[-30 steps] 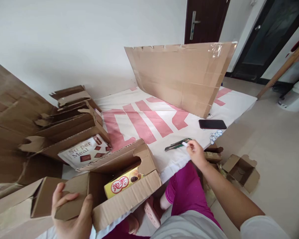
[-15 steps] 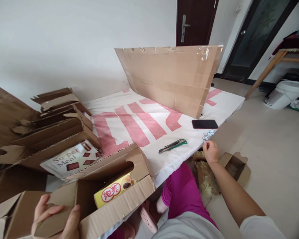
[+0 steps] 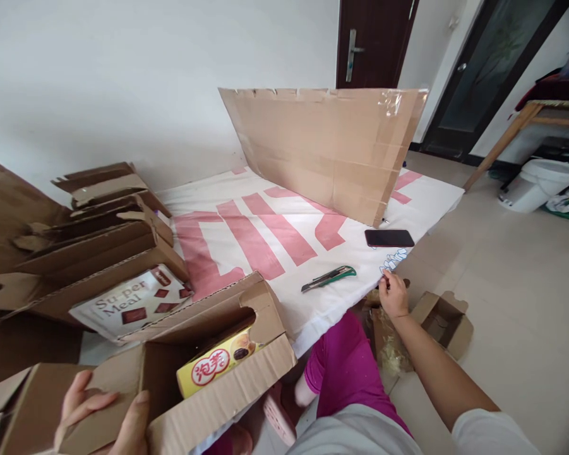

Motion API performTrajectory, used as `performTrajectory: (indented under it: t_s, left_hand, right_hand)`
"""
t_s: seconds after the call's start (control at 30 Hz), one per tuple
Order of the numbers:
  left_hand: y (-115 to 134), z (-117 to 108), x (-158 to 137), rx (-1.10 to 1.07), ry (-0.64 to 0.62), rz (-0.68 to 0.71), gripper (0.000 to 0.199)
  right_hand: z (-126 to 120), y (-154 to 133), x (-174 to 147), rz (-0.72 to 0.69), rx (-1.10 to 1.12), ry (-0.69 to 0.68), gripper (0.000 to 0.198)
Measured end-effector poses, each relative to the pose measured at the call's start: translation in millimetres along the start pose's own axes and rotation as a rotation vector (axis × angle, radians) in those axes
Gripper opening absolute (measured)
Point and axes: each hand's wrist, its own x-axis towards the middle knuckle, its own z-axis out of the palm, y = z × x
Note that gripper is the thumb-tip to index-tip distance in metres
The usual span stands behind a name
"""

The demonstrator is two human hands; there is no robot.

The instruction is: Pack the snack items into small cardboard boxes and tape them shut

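Head view: at 7 o'clock the left hand [image 3: 131,430] is clamped on folded cardboard [image 3: 107,395] at the end of a carton [image 3: 222,398] holding a yellow box [image 3: 212,368]; at 8 leans a pouch [image 3: 127,303]; at 4 the right hand [image 3: 394,296], fingertips together, meets white bits [image 3: 394,259] by the worktop [image 3: 288,297] edge, grip uncertain; inward lies a knife [image 3: 329,278]; cloth [image 3: 307,221] runs on to the panel [image 3: 322,151] at 1.

From the right hand [image 3: 393,296], a clear lane runs toward 10 o'clock over the cloth [image 3: 360,258], between the knife [image 3: 329,279] and the standing cardboard [image 3: 326,151]; the phone [image 3: 389,238] lies in the way at 12, the open box [image 3: 232,392] walls off 8, and 2 o'clock is free above the floor [image 3: 478,237]
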Motion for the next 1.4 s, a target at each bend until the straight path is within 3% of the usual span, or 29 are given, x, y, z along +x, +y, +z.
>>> performTrajectory:
  t_s: [0.23, 0.3, 0.4, 0.57, 0.73, 0.83, 0.93, 1.03, 1.13, 1.27, 1.4]
  left_hand:
    - [0.2, 1.6, -1.3, 0.045, 0.054, 0.007, 0.036]
    - [-1.2, 0.8, -1.6, 0.033, 0.044, 0.015, 0.035]
    - [-4.1, 0.0, -5.4, 0.020, 0.042, 0.040, 0.032]
    - [-11.8, -1.1, -18.1, 0.020, 0.071, 0.070, 0.029]
    - [-11.2, -4.2, -31.4, 0.023, 0.064, 0.117, 0.024]
    - [-7.7, -6.3, -37.3, 0.034, 0.064, 0.143, 0.022]
    - [-6.1, -9.1, -39.8, 0.049, 0.057, 0.173, 0.021]
    - [-6.9, -11.7, -38.7, 0.092, 0.034, 0.196, 0.019]
    - [-8.3, -10.6, -36.5, 0.105, 0.017, 0.184, 0.019]
    - [-10.2, -3.2, -34.3, 0.070, 0.008, 0.114, 0.019]
    - [-10.7, -0.9, -23.3, 0.110, -0.008, 0.131, 0.016]
  right_hand:
    - [-9.5, -8.7, 11.4, 0.139, 0.137, 0.080, 0.040]
    - [-10.8, -24.1, 21.7, 0.156, 0.186, 0.089, 0.040]
    - [-9.0, -64.7, 33.0, 0.088, 0.281, -0.006, 0.031]
    - [-10.5, -158.8, 27.6, -0.165, 0.468, -0.294, 0.023]
    - [-42.7, -255.3, 12.6, -0.480, 0.730, -0.488, 0.013]
    - [-61.5, -309.6, 3.1, -0.860, 0.776, -0.697, 0.015]
    - [-63.0, -348.8, -5.7, -1.237, 0.480, -0.883, 0.022]
    - [-50.9, -364.4, -5.4, -1.365, 0.139, -0.922, 0.028]
    - [-36.6, -362.3, 5.1, -1.400, -0.013, -0.859, 0.038]
    - [-19.6, -355.3, 17.0, -1.332, -0.047, -0.745, 0.066]
    - [-11.3, -359.8, 23.8, -1.291, 0.033, -0.801, 0.058]
